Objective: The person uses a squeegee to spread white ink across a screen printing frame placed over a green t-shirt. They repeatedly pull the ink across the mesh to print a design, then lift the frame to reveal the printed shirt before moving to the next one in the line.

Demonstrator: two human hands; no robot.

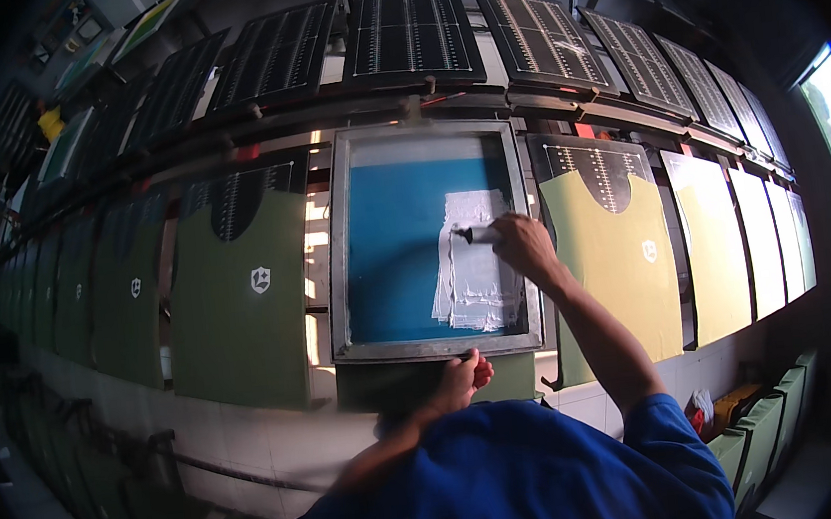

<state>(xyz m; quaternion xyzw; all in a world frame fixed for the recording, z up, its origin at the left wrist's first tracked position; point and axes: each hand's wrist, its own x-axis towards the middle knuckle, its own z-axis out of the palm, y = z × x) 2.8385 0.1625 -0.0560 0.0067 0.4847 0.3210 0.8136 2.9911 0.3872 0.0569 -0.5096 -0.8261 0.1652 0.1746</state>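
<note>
A silk-screen frame [340, 267] with metal edges and blue mesh [391, 262] lies in front of me. White ink [484, 293] is smeared in a ragged patch over the right part of the mesh. Above that patch my right hand [526, 246] is closed on a small squeegee [479, 235], whose dark tip points left. My left hand [465, 377] has its fingers curled at the frame's near edge, thumb against the metal. Under the frame's near side shows green fabric [427, 383].
Green shirt pieces [246, 321] with small white emblems lie on dark boards to the left; more [619, 290] lie at right, sunlit. Ruled black boards [409, 35] line the far row. Behind me at lower right are further green-covered boards [768, 436] beside a yellow and red bundle [725, 412].
</note>
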